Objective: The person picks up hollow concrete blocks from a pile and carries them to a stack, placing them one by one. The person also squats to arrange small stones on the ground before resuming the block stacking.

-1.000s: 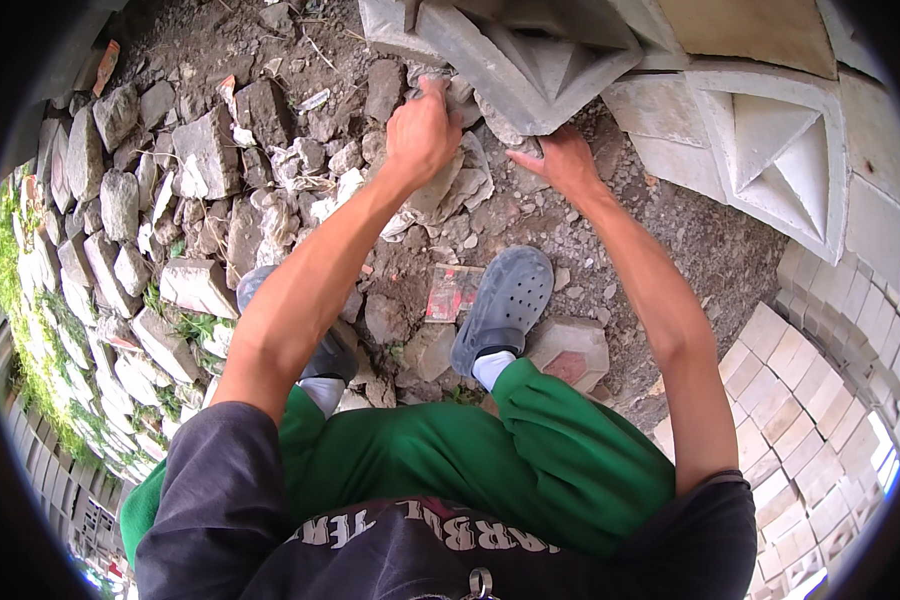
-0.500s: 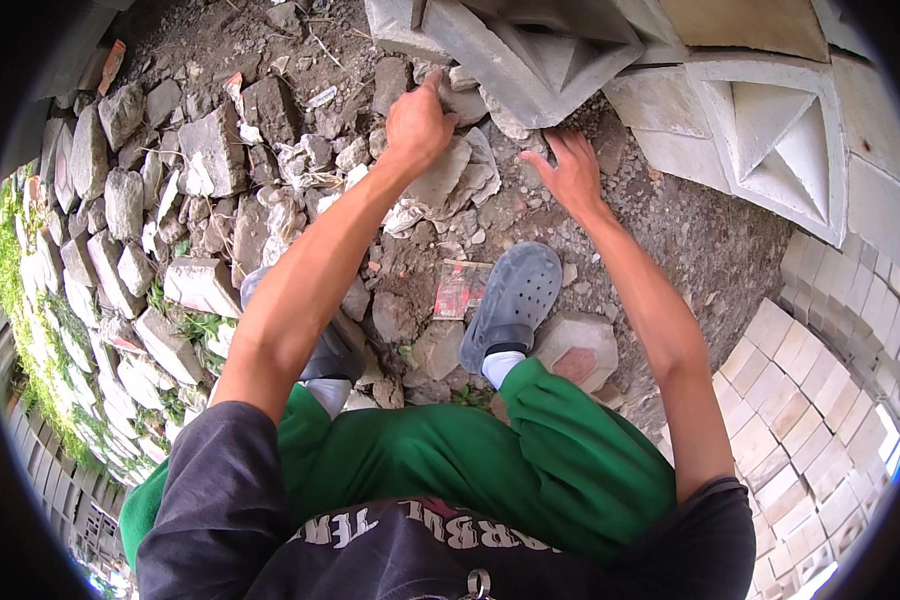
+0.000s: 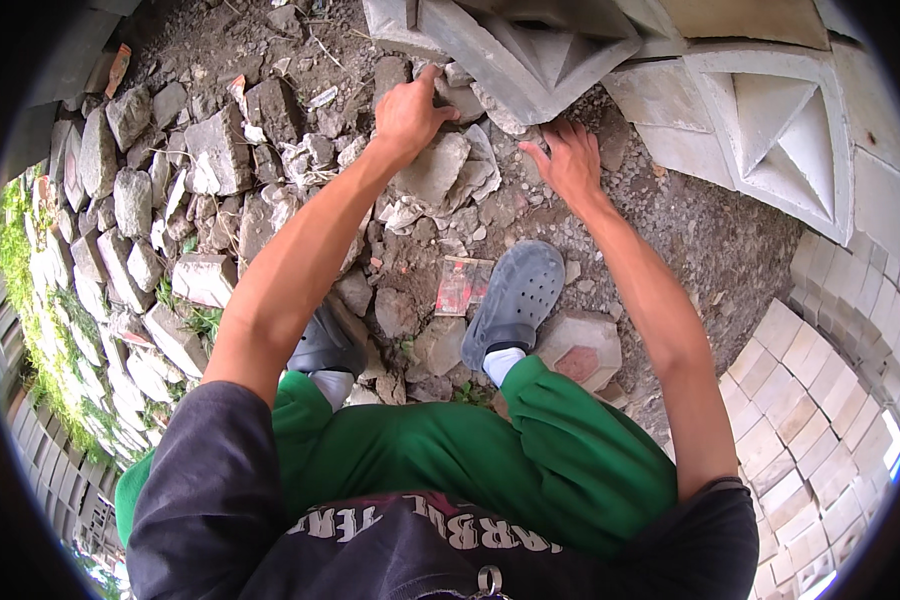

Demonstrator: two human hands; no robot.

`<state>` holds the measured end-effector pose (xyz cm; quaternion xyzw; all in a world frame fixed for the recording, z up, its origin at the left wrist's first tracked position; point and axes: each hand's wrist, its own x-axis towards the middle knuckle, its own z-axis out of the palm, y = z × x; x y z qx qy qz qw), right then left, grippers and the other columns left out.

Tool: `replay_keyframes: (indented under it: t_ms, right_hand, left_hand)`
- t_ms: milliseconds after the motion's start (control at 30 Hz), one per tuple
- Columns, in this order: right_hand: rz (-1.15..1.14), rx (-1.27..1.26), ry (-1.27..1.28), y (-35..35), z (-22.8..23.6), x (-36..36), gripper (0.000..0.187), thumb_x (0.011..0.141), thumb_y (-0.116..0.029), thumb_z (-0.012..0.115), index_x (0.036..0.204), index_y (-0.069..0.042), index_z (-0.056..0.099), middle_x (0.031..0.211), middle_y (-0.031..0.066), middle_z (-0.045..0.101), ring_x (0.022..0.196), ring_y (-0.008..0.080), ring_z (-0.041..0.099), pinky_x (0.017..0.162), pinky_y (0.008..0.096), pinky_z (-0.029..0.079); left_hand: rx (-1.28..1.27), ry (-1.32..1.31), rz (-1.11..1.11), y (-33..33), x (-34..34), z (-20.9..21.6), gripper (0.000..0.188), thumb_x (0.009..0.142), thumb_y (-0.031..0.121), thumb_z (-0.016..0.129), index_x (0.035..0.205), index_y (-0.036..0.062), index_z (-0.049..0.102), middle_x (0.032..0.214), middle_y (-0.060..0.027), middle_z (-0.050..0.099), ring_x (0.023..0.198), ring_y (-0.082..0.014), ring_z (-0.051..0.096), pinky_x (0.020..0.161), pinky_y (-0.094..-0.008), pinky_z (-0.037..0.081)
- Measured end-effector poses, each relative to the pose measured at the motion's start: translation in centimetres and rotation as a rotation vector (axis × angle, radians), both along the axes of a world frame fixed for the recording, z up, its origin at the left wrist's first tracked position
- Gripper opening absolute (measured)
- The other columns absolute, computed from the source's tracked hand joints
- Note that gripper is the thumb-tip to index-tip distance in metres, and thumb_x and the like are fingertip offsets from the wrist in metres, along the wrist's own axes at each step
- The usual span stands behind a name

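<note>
A grey concrete block with a recessed, faceted face leans at the top of the view, its lower corner close to the ground. Below its left edge lies a brownish stone; my left hand grips its left end, with index finger and thumb on either side. A paler rough stone sits partly beneath the block. At the block's lower corner is my right hand, open, thumb spread and fingers reaching to the underside. The tips of those fingers are partly hidden. Broken flat stone pieces lie below my left hand.
Loose rubble and stones cover the left side. More pale faceted blocks stand at upper right, with stacked pale bricks below them. A hexagonal paver lies beside my grey clog. A flattened red packet lies nearby.
My left hand has shifted slightly left and down, still at the stone. My right hand has barely moved beside the block's corner. The block looks unmoved.
</note>
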<state>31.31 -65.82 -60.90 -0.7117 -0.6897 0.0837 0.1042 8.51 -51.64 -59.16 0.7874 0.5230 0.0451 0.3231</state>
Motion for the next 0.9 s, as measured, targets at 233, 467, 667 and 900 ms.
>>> replay_keyframes:
  t_ms: [233, 467, 667, 900]
  right_hand:
    - [-0.031, 0.066, 0.026, -0.6, -0.1, 0.3, 0.054, 0.079, -0.042, 0.074, 0.118, -0.006, 0.064, 0.111, 0.0123, 0.063, 0.103, 0.0301, 0.056, 0.09, 0.0395, 0.042]
    - [0.033, 0.094, -0.005, 0.5, 0.4, 0.2, 0.036, 0.081, -0.042, 0.071, 0.092, -0.008, 0.071, 0.09, 0.0086, 0.068, 0.085, 0.0291, 0.062, 0.079, 0.0398, 0.044]
    - [-0.136, 0.096, -0.022, 0.1, 1.2, -1.0, 0.043, 0.081, -0.045, 0.071, 0.099, -0.006, 0.067, 0.091, 0.0101, 0.068, 0.089, 0.029, 0.063, 0.077, 0.039, 0.046]
    - [-0.056, -0.339, 0.26, -0.7, 6.0, -6.6, 0.07, 0.078, -0.055, 0.072, 0.117, 0.0, 0.054, 0.117, 0.0189, 0.059, 0.106, 0.0289, 0.058, 0.086, 0.0453, 0.047]
  left_hand:
    - [0.157, 0.041, 0.097, -1.2, 0.8, 1.2, 0.054, 0.08, 0.035, 0.073, 0.126, 0.0143, 0.054, 0.099, -0.0186, 0.069, 0.089, -0.0352, 0.067, 0.08, -0.0453, 0.052]
    - [0.043, 0.009, -0.259, -2.4, 2.6, -0.1, 0.039, 0.09, 0.02, 0.055, 0.127, 0.0082, 0.055, 0.098, -0.0188, 0.069, 0.084, -0.0373, 0.068, 0.077, -0.0472, 0.054]
    - [0.052, -0.112, -0.273, -2.3, 1.7, -1.2, 0.036, 0.089, 0.013, 0.048, 0.123, 0.0104, 0.063, 0.105, -0.0195, 0.068, 0.089, -0.04, 0.067, 0.084, -0.0475, 0.053]
    - [-0.02, -0.294, 0.032, -0.5, -1.9, 1.0, 0.032, 0.09, 0.02, 0.054, 0.118, 0.0091, 0.067, 0.103, -0.0166, 0.07, 0.088, -0.0358, 0.069, 0.083, -0.0422, 0.053]
